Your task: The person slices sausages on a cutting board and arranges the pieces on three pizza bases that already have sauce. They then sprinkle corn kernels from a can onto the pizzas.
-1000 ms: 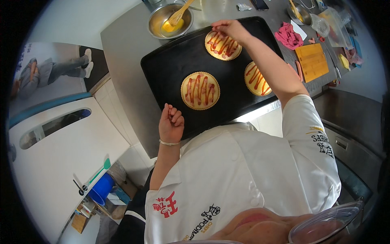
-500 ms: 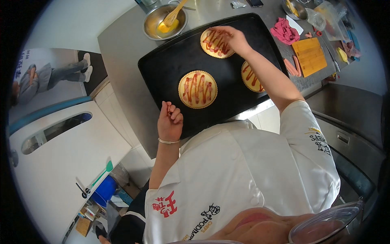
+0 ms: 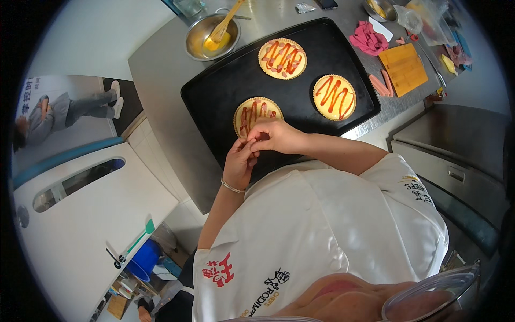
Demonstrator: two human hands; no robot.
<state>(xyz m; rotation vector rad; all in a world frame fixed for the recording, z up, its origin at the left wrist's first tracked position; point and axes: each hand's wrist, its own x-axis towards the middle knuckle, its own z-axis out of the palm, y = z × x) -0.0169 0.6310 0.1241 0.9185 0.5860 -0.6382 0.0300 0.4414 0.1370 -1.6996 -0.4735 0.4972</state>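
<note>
left pastry partly hidden by right hand, anything between fingertips too small to tell, phone cut off above

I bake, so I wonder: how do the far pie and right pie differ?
The far pie has pink pieces with its red sauce; the right pie shows only sauce. The far pie lies farther left and farther away than the right pie. Both are round with ridged rims.

Three pizzas spread on tray; bowl set beyond tray's far-left edge; sausages laid at right, between tray and board
</note>
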